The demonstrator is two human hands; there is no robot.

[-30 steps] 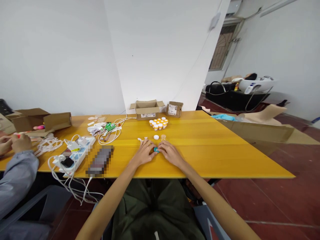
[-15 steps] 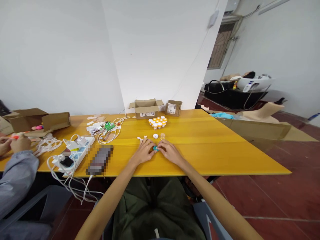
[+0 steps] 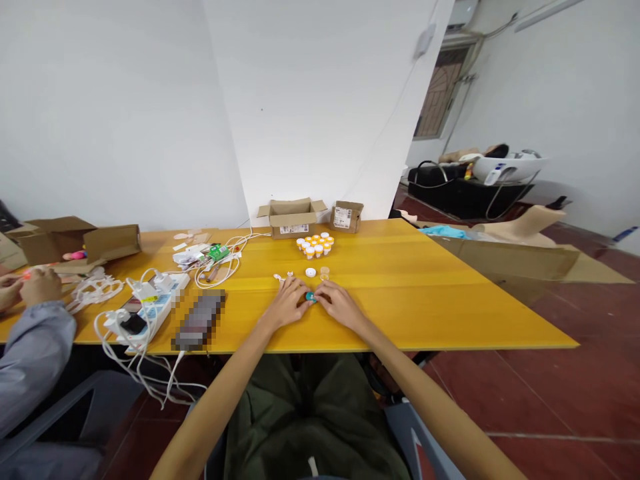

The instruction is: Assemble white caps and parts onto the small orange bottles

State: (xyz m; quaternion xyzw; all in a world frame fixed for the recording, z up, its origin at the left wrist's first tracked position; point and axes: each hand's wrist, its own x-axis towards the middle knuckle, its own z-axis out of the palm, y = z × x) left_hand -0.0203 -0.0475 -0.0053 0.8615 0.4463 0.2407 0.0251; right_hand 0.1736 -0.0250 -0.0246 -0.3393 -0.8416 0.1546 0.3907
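Observation:
Between my fingertips, low over the table (image 3: 430, 300), is a small teal piece (image 3: 311, 297) whose kind I cannot make out. My left hand (image 3: 289, 303) closes on it from the left with thumb and fingers. On the other side my right hand (image 3: 341, 303) pinches it, with the fingertips of both hands almost meeting. Just beyond the hands lie a round white lid (image 3: 311, 272) and a small clear cup (image 3: 325, 273). Little white pieces (image 3: 290, 274) rest past my left fingers.
Several small tubs with yellow and white lids (image 3: 315, 245) stand farther back, before an open cardboard box (image 3: 293, 217) and a smaller box (image 3: 346, 217). To the left are a phone (image 3: 200, 320), a power strip (image 3: 155, 310) and loose cables. A co-worker's hands (image 3: 40, 287) are at far left.
My hands hold nearly the same pose around the teal piece. The whole view has shifted very slightly. The co-worker's hands at far left have moved a little.

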